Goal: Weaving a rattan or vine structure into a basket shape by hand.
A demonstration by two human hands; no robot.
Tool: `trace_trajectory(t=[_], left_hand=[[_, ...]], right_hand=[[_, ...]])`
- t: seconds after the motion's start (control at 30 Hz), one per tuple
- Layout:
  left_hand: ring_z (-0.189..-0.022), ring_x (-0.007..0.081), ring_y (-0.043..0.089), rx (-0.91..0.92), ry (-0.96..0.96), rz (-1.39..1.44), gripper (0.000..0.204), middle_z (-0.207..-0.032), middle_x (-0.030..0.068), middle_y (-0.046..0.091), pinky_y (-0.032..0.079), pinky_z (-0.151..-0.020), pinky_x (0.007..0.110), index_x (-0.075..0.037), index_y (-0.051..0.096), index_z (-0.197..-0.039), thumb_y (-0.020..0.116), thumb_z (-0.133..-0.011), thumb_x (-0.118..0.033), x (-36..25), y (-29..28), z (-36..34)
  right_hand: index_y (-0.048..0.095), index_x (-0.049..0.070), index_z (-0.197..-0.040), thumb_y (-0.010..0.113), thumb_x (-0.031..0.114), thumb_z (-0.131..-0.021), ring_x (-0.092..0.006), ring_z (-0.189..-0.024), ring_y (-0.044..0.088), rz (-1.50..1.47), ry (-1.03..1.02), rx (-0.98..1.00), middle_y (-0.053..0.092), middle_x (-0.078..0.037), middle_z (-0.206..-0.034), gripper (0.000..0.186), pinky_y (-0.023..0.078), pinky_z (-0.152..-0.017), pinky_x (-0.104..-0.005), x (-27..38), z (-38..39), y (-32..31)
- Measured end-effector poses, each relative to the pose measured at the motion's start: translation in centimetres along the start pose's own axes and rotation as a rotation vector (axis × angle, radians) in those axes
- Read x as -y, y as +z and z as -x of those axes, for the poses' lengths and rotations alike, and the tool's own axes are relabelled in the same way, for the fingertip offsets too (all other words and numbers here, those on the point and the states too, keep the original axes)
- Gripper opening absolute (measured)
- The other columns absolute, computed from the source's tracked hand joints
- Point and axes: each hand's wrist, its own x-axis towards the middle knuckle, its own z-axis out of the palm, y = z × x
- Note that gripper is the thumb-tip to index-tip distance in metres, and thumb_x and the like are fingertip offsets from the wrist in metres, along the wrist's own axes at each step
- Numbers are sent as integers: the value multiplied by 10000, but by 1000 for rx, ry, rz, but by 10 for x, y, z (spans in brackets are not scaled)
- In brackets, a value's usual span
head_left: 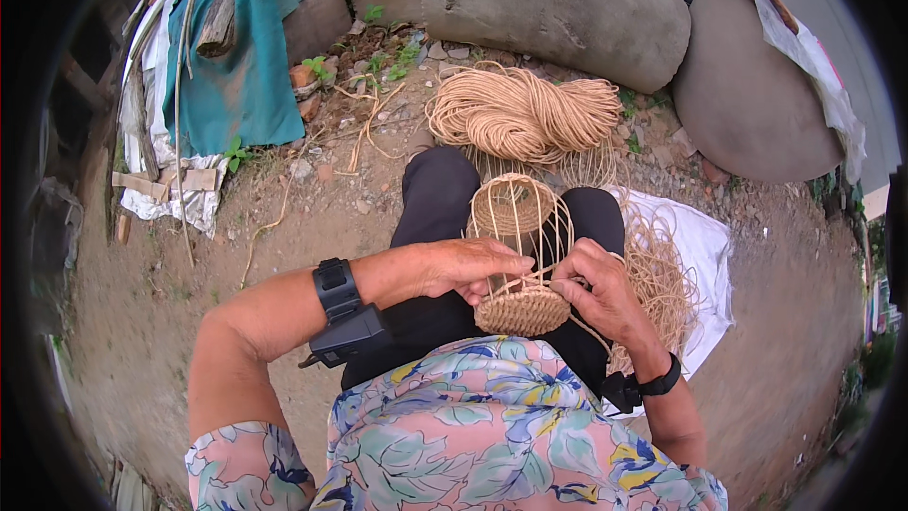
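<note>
A half-woven basket (523,311) in straw-coloured cord lies between my knees, its dense woven band toward me. Thin upright stakes run from that band to a round woven end (511,205) farther off. On the left side of the basket, my left hand (470,263) is closed, thumb and fingers pinching at the stakes just past the band. My right hand (602,290) is closed at the band's right edge, pinching a strand of cord. From under that hand a length of cord (591,333) trails down to the right. Some fingertips are hidden behind the stakes.
Beyond my knees lies a big coil of twisted cord (525,114). Loose cord (662,274) is heaped on a white sheet (711,260) at my right. A concrete cylinder (558,9) and a round grey slab (752,85) stand behind. Teal cloth (241,66) hangs at far left.
</note>
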Motion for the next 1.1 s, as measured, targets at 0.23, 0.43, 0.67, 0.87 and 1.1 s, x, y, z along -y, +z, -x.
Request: trace_trajectory(t=[0.23,0.43,0.67,0.87,1.1], left_hand=[[-512,62,387,10,8,81,534,-686,-27,473,362,-457,248,-41,602,-1064,504,-950,-553,-3,0,4],[-570,81,437,60,39,168,531,-808,17,550,411,-501,267,-48,572,-1109,465,-967,-548,14,-14,-6],[-677,125,596,32,196,-380,427,-871,53,605,536,-581,270,-34,576,-1139,474,-989,-420,-5,-34,8],[-656,46,557,-384,380,-311,137,-826,-20,602,487,-540,219,-75,605,-990,569,-958,-203,8,-18,26],[-645,53,526,-412,379,-389,213,-783,-24,588,443,-528,217,-87,644,-1020,602,-948,-283,39,5,33]], right_hand=[[604,73,-822,686,168,-802,-256,-779,502,297,-147,-71,505,-70,-778,127,351,-722,-376,23,-26,3],[603,45,-830,665,146,-804,-280,-778,546,437,-277,141,538,-94,-787,122,428,-714,-403,34,-38,13],[619,-26,-970,602,94,-921,-116,-743,613,-473,20,-23,639,-56,-845,131,494,-669,-261,44,-52,-3],[658,35,-965,656,103,-846,-214,-769,617,-3,-106,181,604,-84,-829,137,489,-661,-316,31,-38,9],[634,29,-905,652,29,-814,-261,-724,600,-170,87,107,593,-73,-810,93,482,-634,-336,36,-32,16]])
